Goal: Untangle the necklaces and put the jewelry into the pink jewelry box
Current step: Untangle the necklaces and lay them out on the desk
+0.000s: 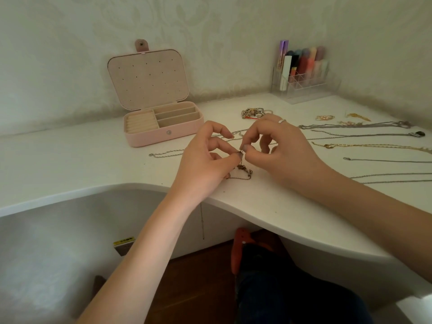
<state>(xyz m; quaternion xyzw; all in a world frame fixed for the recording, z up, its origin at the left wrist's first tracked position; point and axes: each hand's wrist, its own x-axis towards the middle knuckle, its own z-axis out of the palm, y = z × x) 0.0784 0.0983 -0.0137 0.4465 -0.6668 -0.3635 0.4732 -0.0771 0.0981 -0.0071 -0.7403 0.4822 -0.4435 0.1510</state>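
Observation:
My left hand and my right hand meet over the white desk, each pinching the same thin bronze chain between thumb and forefinger. The rest of that chain hangs and loops onto the desk just below the fingers. A silver chain lies stretched out behind my hands. The pink jewelry box stands open at the back left, lid up, its compartments showing nothing inside.
Several silver and gold necklaces lie spread on the desk to the right. A small heap of bracelets and earrings sits behind my right hand. A clear cosmetics organizer stands in the back corner. The desk's curved front edge is close.

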